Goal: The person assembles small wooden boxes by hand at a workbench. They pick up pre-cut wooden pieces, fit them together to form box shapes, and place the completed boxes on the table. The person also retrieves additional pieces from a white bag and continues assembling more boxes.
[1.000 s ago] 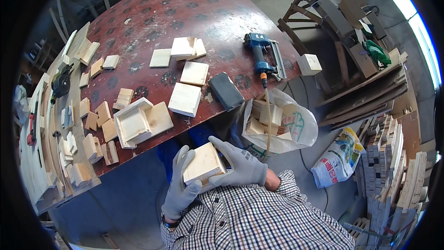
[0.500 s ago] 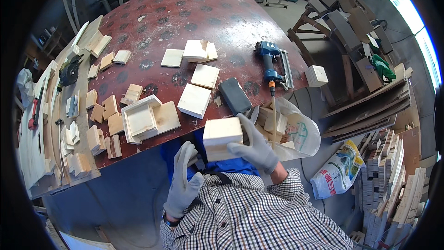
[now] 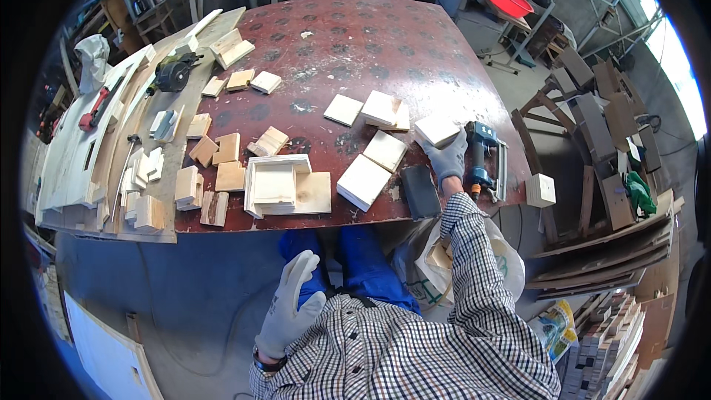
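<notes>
My right hand [image 3: 446,158], in a grey-white glove, reaches over the red tabletop with its fingers round the near side of a small pale wooden box [image 3: 436,131]. Just right of that hand lies a blue pneumatic nail gun [image 3: 481,157] with an orange hose fitting. A dark grey block [image 3: 420,192] rests nearer the table's front edge. My left hand [image 3: 289,306], gloved too, hovers before my body with fingers apart and nothing in it. Left of the box are more wooden boxes [image 3: 363,181] and a square wooden piece [image 3: 344,110].
An open-sided wooden tray [image 3: 275,181] and several small wood blocks [image 3: 224,148] lie on the red table [image 3: 318,67]. A circular saw [image 3: 174,74] sits at the left. A white sack [image 3: 426,270] of wood offcuts stands below the front edge, and a wooden cube [image 3: 541,190] is at the right corner.
My right hand has carried the wooden box from in front of my body forward onto the table, beside the nail gun. My left hand stays low and empty. The view has shifted.
</notes>
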Demonstrator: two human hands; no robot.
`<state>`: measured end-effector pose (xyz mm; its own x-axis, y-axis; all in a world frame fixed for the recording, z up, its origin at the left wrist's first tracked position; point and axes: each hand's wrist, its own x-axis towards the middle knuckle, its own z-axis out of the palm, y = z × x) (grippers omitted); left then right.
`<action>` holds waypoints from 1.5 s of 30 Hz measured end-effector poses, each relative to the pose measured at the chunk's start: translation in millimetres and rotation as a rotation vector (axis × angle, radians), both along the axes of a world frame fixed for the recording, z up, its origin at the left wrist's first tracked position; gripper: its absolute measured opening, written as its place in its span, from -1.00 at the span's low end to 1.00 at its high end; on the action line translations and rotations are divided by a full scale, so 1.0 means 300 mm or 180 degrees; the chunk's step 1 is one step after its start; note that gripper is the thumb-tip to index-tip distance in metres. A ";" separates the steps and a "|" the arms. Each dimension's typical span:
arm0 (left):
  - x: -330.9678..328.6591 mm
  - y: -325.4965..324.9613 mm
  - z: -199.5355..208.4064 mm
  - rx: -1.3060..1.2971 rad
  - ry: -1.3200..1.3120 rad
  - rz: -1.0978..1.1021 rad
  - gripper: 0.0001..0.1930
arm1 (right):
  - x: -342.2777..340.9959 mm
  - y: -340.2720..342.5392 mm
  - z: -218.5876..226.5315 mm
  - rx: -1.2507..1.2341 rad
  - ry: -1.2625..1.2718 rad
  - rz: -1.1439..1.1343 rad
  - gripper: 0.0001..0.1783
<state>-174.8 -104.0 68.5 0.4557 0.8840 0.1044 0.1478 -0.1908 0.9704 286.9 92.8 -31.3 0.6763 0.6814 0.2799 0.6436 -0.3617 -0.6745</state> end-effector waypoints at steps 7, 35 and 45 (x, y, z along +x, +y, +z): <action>-0.109 -0.018 -0.034 -0.0032 0.0233 0.0808 -0.33 | -0.166 -0.059 0.130 -0.1007 -0.1165 -0.0286 0.24; -0.253 -0.075 -0.056 -0.0254 -0.0485 0.1922 -0.43 | -0.664 0.325 0.133 -0.1117 -0.0148 0.1957 0.11; -0.279 -0.082 -0.077 -0.0644 -0.0600 0.2287 -0.43 | -0.623 0.432 0.133 -0.1069 -0.0276 0.3171 -0.04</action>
